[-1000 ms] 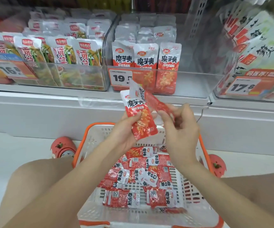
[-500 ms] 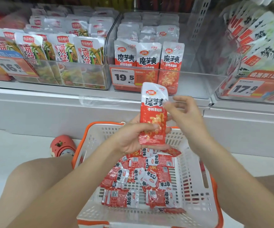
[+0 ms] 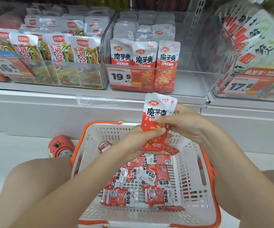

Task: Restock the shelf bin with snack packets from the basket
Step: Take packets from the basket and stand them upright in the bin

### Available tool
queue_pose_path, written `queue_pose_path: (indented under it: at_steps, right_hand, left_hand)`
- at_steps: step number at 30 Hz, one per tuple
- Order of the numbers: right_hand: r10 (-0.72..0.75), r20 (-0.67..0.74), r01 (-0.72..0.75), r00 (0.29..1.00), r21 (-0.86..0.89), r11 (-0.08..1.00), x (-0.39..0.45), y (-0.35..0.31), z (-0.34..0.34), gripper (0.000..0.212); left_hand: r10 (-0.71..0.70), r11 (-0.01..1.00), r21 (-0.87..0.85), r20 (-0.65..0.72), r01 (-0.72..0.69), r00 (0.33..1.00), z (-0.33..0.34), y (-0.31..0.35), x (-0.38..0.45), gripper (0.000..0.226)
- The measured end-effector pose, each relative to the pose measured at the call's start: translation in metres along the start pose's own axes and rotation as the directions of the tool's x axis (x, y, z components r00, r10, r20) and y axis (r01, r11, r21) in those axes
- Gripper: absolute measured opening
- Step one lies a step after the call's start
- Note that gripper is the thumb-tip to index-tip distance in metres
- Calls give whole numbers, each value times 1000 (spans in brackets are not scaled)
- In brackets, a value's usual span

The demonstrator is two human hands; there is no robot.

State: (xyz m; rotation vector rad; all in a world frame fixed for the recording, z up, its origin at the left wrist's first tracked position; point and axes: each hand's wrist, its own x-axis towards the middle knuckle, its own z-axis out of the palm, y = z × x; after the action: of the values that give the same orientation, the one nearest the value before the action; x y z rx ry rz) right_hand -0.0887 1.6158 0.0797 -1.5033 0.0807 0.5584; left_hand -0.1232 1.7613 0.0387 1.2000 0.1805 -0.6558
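Two red-and-white snack packets (image 3: 156, 120) stand upright, one behind the other, held above the far rim of the basket (image 3: 192, 162); only a strip of the rear one shows at the right edge of the front one. The left hand (image 3: 142, 140) grips their lower half, thumb curled across the front and fingers wrapped behind. The right hand (image 3: 183, 122) pinches their right side, thumb laid across the front and fingers curled behind, where the packets hide them.

The basket is white plastic with orange trim, on the floor (image 3: 9, 153) between the person's knees. On its bottom lies a loose heap of the same packets (image 3: 142, 181), overlapping and turned every way, so an exact count cannot be made; roughly a dozen or more show. One lies apart near the far left corner (image 3: 104, 146).

On the shelf (image 3: 34, 96) above, the clear shelf bin (image 3: 190, 81) holds three packets of the same kind in its front row (image 3: 145, 66), upright at the left end of the bin, with further rows behind them that blur together. The right part of the bin shows only its bare floor. A price tag (image 3: 119, 76) reading 19.5 covers the lower part of the leftmost packet.

A neighbouring bin (image 3: 59, 74) to the left holds green-and-yellow packets, its left end cut off. A bin at the right edge (image 3: 251, 84) is blurred and cut off. One orange shoe (image 3: 60, 146) shows left of the basket.
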Motion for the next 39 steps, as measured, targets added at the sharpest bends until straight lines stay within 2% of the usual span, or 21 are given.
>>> queue_pose_path:
  at_steps: [4, 8, 11, 13, 14, 16, 17, 18, 20, 23, 25, 28, 31, 35, 39]
  right_hand:
    - [-90, -158, 71, 983, -123, 990, 4, -4, 5, 27]
    - [-158, -174, 135, 972, -135, 982, 13, -16, 8, 27]
    - [-334, -239, 311, 912, -130, 941, 18, -47, 0, 39]
    - [-497, -309, 482, 811, -128, 867, 20, -79, -16, 49]
    - [-557, -339, 541, 758, -151, 827, 22, -97, -26, 51]
    - [-632, -366, 588, 683, -238, 773, 27, -125, -43, 51]
    - [-652, -360, 583, 668, -291, 758, 33, -134, -50, 50]
    - [-657, -354, 560, 666, -345, 753, 40, -138, -54, 49]
    - [-621, -342, 496, 705, -388, 777, 57, -136, -60, 48]
    - [-463, -252, 393, 849, -284, 875, 79, -117, -62, 46]
    - [-391, -186, 314, 902, -341, 886, 85, -109, -61, 48]
    - [-339, -139, 232, 931, -492, 839, 90, -108, -59, 41]
    - [-330, -172, 162, 928, -610, 775, 93, -108, -55, 35]
    - [-398, -216, 73, 891, -799, 596, 102, -109, -54, 44]
    - [-342, -259, 32, 903, -755, 655, 102, -108, -51, 49]
  left_hand:
    - [61, 991, 122, -74, -52, 995, -1, 6, 4, 24]
    - [84, 980, 185, -83, -68, 993, -5, 22, 8, 28]
    - [168, 953, 262, -51, -149, 985, -13, 45, 9, 35]
    - [299, 872, 429, -85, -236, 950, -22, 60, 11, 32]
    - [407, 799, 527, -117, -291, 906, -27, 66, 13, 25]
    - [631, 591, 712, -117, -378, 766, -37, 74, 18, 8]
    - [692, 493, 777, -77, -391, 718, -41, 76, 21, 5]
    - [717, 416, 820, -30, -393, 697, -43, 78, 24, 4]
    - [721, 307, 871, 50, -383, 691, -47, 80, 31, 6]
    - [708, 191, 913, 126, -361, 695, -49, 78, 39, 9]
    - [698, 137, 929, 157, -345, 699, -50, 77, 43, 10]
    - [702, 125, 940, 142, -317, 697, -55, 77, 46, 11]
    - [705, 165, 935, 111, -313, 701, -55, 78, 47, 12]
    - [698, 150, 938, 124, -314, 705, -54, 75, 48, 12]
    - [687, 146, 942, 124, -303, 716, -54, 72, 46, 13]
